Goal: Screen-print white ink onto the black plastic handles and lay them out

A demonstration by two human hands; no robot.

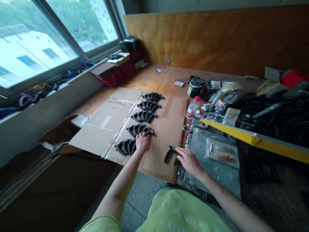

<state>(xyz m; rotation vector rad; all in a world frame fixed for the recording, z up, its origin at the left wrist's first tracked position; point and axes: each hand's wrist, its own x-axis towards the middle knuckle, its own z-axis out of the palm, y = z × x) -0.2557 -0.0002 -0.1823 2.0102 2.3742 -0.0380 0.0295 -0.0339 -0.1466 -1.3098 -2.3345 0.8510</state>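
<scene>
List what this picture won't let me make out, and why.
All in the head view:
Right end of the nearest row of black pieces: behind the left hand.
Whether the right hand grips or only touches the loose black piece: contact too small, blurred.
Writing on the cardboard: too small.
Dark heap: shadowed, cut off by the right edge.
</scene>
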